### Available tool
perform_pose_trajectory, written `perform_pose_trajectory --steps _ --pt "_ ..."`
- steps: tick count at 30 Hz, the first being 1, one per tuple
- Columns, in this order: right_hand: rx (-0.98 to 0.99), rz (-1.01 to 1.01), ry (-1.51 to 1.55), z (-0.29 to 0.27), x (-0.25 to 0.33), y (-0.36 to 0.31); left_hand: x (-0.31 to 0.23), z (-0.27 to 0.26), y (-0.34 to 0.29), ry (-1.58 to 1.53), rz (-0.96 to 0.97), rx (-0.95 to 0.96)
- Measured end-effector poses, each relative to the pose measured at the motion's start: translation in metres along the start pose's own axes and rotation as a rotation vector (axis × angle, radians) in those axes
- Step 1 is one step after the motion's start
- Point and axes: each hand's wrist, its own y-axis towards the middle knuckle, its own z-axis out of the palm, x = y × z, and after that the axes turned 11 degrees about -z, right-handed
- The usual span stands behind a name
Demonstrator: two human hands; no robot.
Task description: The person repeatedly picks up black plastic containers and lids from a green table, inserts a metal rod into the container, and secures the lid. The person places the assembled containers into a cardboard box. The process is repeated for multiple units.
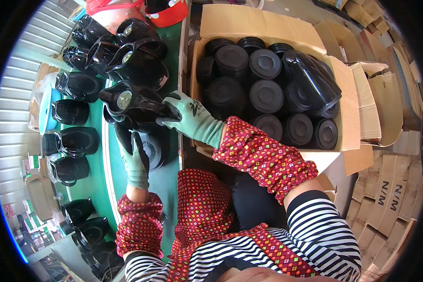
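Over the green work surface I hold a glossy black jug (143, 104), tilted on its side, with a round greenish disc showing near its left end. My right hand (192, 115), in a grey-green glove with black fingertips, is closed round the jug's right end. Gloved the same way, my left hand (135, 157) has its fingers bent against the jug's near side; their tips are partly hidden. Just below the jug, beside my left hand, stands a round black part (151, 148) with a flat ringed top.
More black jugs (138, 66) crowd the far surface, and others line the belt (91, 174) at left. An open cardboard box (350, 105) at right holds stacked round black parts (265, 96) and a black shell (310, 80) lying on top. Flattened cartons (385, 197) lie further right.
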Motion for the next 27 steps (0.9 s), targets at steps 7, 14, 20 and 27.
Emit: perform_pose_trajectory --steps 7,14,20,27 --pt "-0.277 0.085 0.285 -0.033 -0.016 -0.057 0.009 0.001 -0.015 -0.108 -0.180 0.024" --pt "-0.076 0.002 0.351 -0.017 0.005 0.006 -0.017 0.027 0.011 0.223 0.030 0.016" --pt "-0.047 -0.230 0.048 -0.005 0.007 0.011 0.020 0.017 0.012 0.307 0.024 -0.031" --pt "-0.123 -0.069 0.092 0.001 0.014 -0.026 0.000 0.006 -0.009 0.384 -0.034 -0.213"
